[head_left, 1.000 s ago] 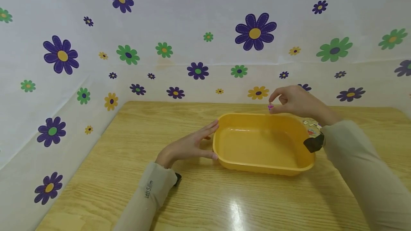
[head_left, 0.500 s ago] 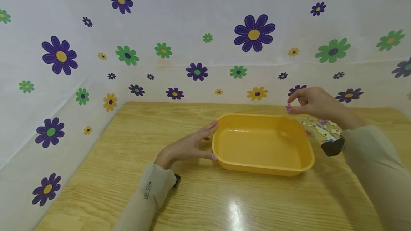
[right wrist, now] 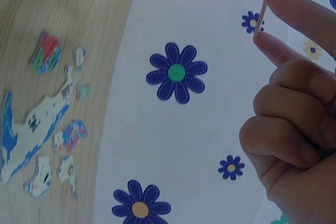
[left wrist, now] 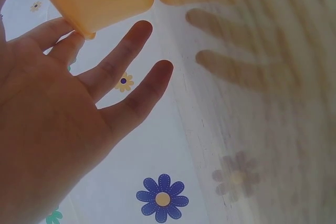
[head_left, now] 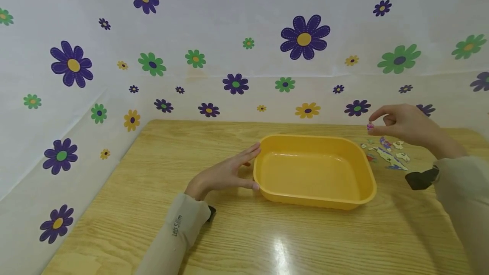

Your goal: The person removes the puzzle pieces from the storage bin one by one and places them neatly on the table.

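Note:
A yellow plastic basin point(head_left: 309, 177) stands on the wooden table, with nothing inside it. My left hand point(head_left: 225, 173) rests against its left end, fingers spread and fairly straight; in the left wrist view some of its fingertips touch the basin's rim point(left wrist: 90, 35). To the right of the basin and above the table, my right hand point(head_left: 410, 126) pinches a small flat pink-and-purple piece point(head_left: 370, 126) between thumb and index finger. Seen edge-on in the right wrist view, that thin piece point(right wrist: 261, 18) spans the two fingertips while the other fingers are curled in.
Several flat, irregular printed pieces lie right of the basin, among them a long white-and-blue piece point(head_left: 389, 158) and a red-and-green one point(right wrist: 47, 52). A white sheet with printed flowers point(head_left: 229, 33) stands behind and left of the wooden table point(head_left: 164, 147).
My right hand has moved right, from above the basin's far rim to over the loose pieces, still pinching the pink piece. The left hand and basin have stayed in place.

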A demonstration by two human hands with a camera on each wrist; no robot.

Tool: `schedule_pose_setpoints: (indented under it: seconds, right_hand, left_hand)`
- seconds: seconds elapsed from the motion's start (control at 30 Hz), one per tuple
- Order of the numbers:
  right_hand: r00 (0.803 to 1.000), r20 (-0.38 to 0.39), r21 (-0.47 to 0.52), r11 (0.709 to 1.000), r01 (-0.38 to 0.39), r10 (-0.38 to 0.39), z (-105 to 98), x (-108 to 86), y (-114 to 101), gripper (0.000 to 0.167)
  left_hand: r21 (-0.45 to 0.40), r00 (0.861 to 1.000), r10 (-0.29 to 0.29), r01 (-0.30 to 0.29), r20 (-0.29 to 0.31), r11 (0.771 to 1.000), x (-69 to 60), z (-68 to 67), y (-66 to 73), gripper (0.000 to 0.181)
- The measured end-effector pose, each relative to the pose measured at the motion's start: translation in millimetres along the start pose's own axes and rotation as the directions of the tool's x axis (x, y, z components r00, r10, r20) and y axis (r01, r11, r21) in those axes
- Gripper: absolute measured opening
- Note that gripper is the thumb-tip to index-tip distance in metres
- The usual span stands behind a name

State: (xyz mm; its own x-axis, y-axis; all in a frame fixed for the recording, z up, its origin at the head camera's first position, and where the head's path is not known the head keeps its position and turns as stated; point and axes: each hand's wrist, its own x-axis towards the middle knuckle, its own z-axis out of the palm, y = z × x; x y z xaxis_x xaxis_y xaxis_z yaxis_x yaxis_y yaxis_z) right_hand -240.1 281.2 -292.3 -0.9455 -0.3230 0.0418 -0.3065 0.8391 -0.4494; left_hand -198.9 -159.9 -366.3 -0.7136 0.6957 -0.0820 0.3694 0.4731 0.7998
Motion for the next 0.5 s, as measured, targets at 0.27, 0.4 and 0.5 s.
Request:
schedule_pose_setpoints:
  seconds: [0.27,0.4,0.5]
  right_hand:
    - [1.000,-0.030,-0.025,1.000,-0.009,0.009,-3.4,-9.7,20.1,0.037]
    - [0.999,-0.051,-0.047,0.999,-0.013,0.010,-3.5,-15.6,30.6,0.037]
    - [0.998,-0.054,-0.071,0.997,-0.044,0.040,-4.7,-20.1,38.9,0.038]
  left_hand:
    - [-0.013,1.000,-0.011,0.011,-0.003,1.000,-2.1,-0.2,0.5,0.098]
    - [-0.018,1.000,-0.003,0.003,0.001,1.000,-2.1,0.3,1.1,0.097]
    - [-0.022,1.000,-0.005,0.005,0.004,1.000,-1.8,0.1,1.7,0.097]
